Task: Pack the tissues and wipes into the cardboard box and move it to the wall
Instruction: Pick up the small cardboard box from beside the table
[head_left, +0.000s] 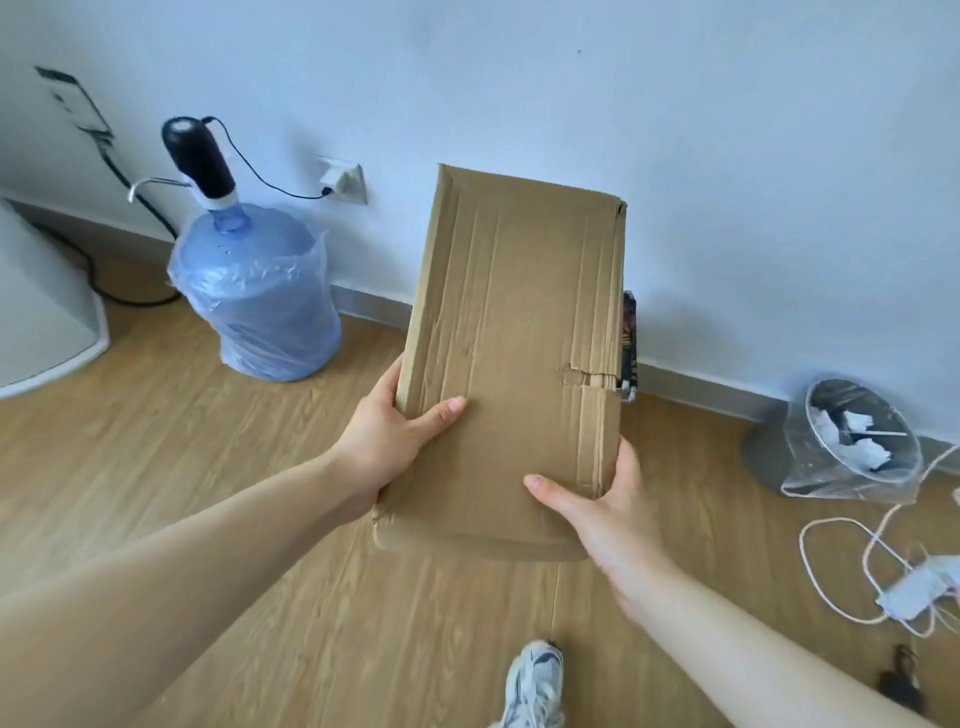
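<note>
One cardboard box (511, 364), flaps closed, up in front of the wall (727, 156), clamped between my two hands: left hand (400, 441) gripping its left edge, right hand (602, 514) its right. One water jug (254, 301) stands left, one bin (852, 441) right, one shoe (535, 686) below.

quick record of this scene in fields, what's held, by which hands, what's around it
held: cardboard box, flaps shut, contents hidden
left hand: grips the box's left edge
right hand: grips the box's near right corner
box position: in the air, close to the wall
left of box: water jug with pump, on the floor
right of box: lined bin, white cable
tear: on the box's right edge
</note>
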